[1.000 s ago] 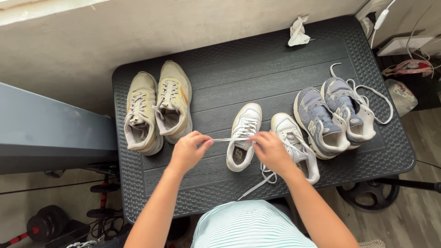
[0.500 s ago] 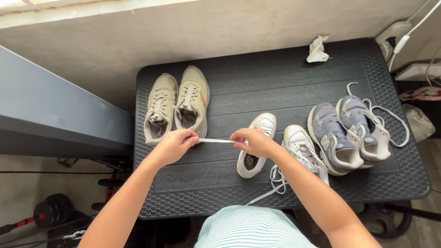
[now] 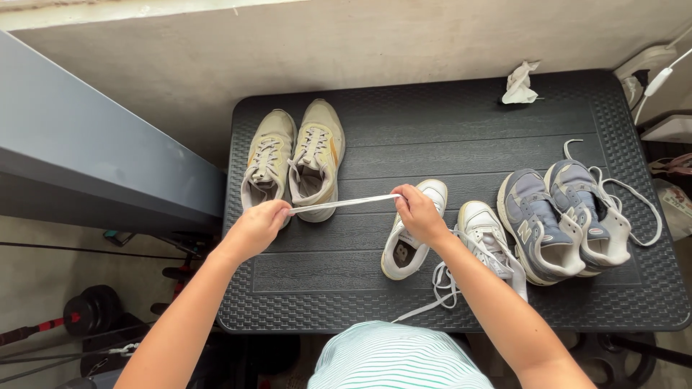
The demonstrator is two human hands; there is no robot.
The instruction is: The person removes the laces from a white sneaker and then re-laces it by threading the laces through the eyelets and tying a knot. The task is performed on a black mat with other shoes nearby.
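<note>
Hands [image 3: 258, 227] [image 3: 418, 214] stretch white shoelace [image 3: 344, 203] taut between them

Beige sneakers [image 3: 294, 167], grey-blue sneakers [image 3: 562, 220], crumpled tissue [image 3: 520, 81], dumbbell [image 3: 90, 310].

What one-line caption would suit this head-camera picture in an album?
Both hands, left hand and right hand, stretch a white shoelace taut above a black table holding three sneaker pairs.

Soft, even daylight, faint shadows beside the shoes [image 3: 293, 162], sharp focus throughout, slight wide-angle bending at edges.
</note>
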